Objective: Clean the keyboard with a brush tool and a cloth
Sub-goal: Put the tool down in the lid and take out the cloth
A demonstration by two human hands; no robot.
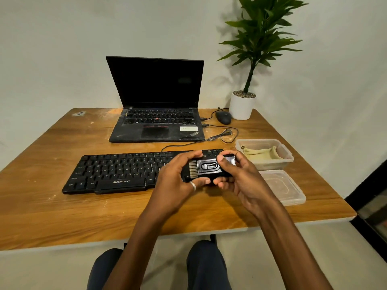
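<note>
The brush tool (pixel 206 168) is gripped at both ends by the left hand (pixel 178 181) and right hand (pixel 240 176), held above the keyboard (pixel 117 172), probably to be readied. The cloth (pixel 259 153) is kept in a container (pixel 288 158) on the tabletop (pixel 83 210).

Two bare forearms (pixel 134 248) show from wrist to the picture's lower edge. The left hand (pixel 176 181) wears a plain silver ring (pixel 193 186), a smooth narrow band, on its thumb. Dark navy trousers (pixel 207 266) of plain, lightly creased cloth cover both knees.
</note>
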